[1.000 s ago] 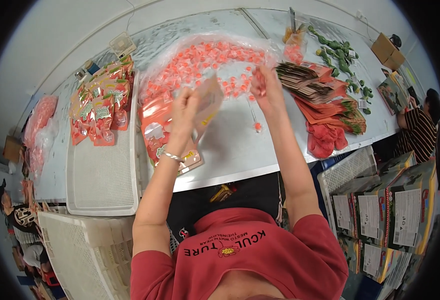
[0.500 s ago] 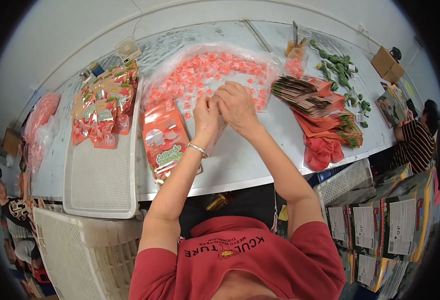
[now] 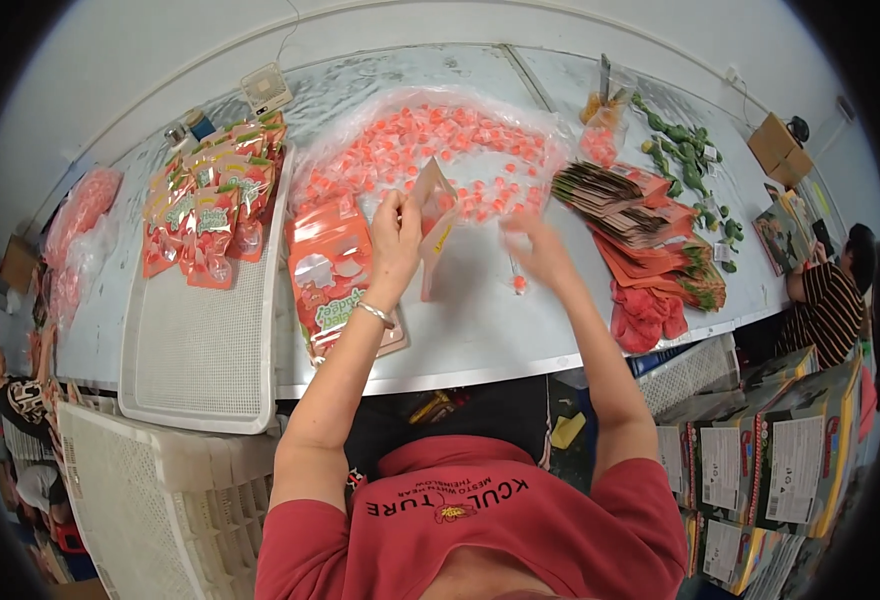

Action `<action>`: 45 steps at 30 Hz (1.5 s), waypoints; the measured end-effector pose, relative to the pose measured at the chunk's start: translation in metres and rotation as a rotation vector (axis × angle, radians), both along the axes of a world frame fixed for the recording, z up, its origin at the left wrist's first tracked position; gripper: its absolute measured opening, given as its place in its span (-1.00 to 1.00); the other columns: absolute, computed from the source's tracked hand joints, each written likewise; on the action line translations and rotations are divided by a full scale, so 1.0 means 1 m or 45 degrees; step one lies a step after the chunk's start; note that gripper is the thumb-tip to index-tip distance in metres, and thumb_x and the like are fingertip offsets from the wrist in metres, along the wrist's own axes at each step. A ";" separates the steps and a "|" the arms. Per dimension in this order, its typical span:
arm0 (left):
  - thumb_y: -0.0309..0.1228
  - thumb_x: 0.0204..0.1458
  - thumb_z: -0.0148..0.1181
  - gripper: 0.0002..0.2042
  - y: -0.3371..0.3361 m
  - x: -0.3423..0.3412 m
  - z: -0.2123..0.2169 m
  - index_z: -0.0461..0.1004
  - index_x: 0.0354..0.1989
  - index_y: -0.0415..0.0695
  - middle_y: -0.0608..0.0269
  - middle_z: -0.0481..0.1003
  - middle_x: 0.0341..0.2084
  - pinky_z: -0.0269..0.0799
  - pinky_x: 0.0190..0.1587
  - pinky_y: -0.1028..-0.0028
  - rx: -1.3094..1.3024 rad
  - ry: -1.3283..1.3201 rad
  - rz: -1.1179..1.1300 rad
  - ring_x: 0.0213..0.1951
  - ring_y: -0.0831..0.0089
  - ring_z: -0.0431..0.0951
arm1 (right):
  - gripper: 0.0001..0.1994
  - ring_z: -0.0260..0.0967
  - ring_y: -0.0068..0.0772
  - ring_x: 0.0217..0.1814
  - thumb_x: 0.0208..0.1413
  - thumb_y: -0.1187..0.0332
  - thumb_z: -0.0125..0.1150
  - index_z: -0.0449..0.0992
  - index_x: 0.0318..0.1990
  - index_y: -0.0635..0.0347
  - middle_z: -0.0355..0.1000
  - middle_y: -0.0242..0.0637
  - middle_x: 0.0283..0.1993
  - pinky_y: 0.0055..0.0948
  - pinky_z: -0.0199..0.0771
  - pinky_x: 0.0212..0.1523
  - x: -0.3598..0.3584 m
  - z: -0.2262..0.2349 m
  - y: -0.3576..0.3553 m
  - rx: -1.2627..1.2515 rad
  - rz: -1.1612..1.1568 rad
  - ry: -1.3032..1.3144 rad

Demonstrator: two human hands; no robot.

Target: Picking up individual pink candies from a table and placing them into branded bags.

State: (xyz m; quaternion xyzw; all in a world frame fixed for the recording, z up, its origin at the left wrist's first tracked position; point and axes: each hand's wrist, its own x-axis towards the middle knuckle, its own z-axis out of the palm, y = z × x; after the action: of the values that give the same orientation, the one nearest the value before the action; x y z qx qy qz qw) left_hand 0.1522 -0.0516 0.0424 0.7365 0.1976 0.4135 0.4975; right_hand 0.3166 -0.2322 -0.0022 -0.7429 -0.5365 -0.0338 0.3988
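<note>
My left hand [image 3: 394,245] is closed on the edge of a flat pink pouch [image 3: 438,235], which stands upright above the table with its top corner pointing away from me. My right hand [image 3: 544,252] is apart from the pouch, to its right, and its fingers are smeared by motion. Just below those fingers shows a single clear-wrapped red piece [image 3: 519,285]; whether the hand touches it I cannot tell. Behind both hands lies a clear plastic sheet or bag spread with many small clear-wrapped red pieces [image 3: 430,130]. A stack of flat red printed pouches [image 3: 325,275] lies beside my left wrist.
Filled pouches [image 3: 215,215] are heaped on a white mesh tray [image 3: 200,350] at the left. Fanned pouches [image 3: 610,215], a red cloth bundle [image 3: 648,315] and green vine-like pieces [image 3: 685,150] lie at the right. Cartons [image 3: 790,460] stand at lower right; a person [image 3: 830,310] sits beyond.
My hands were together over the sheet of red pieces; now they are apart. The right has moved right and nearer me, and the pouch in my left hand has come into plain view.
</note>
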 end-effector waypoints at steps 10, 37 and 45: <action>-0.46 0.07 -0.03 -0.85 -0.022 -0.009 0.016 0.23 -0.49 -0.26 -0.02 0.31 -0.70 0.24 -0.54 0.31 0.296 0.060 0.001 -0.66 0.20 0.32 | -0.82 0.37 -0.36 -0.22 0.00 0.54 0.16 0.47 -0.19 0.23 0.39 -0.18 -0.18 -0.50 0.34 -0.19 -0.062 0.033 0.016 0.803 0.022 0.692; -0.39 0.13 0.01 -0.74 -0.010 -0.107 0.055 0.19 -0.60 -0.08 0.53 0.17 -0.61 0.05 -0.41 0.68 -0.408 -0.255 -0.150 -0.50 0.74 0.07 | -0.55 0.13 -0.09 0.22 0.07 0.11 0.09 0.34 0.08 0.09 0.24 -0.18 0.14 0.16 -0.09 0.19 0.003 -0.105 0.077 -0.237 -0.619 -0.488; -0.39 0.12 0.03 -0.74 -0.016 -0.115 0.061 0.19 -0.60 -0.06 0.54 0.18 -0.60 0.05 -0.40 0.70 -0.563 -0.225 -0.207 -0.48 0.75 0.10 | -0.61 0.20 0.06 0.16 0.15 0.14 -0.05 0.40 0.04 0.17 0.27 -0.10 0.16 -0.15 0.21 0.12 0.019 -0.071 0.043 0.060 -0.269 0.614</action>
State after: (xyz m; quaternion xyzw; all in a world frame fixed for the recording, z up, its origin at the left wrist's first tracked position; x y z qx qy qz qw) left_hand 0.0376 -0.0680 0.1034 0.5842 0.1791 0.3819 0.6934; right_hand 0.3351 -0.1897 -0.0729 -0.7720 -0.3444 0.0905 0.5265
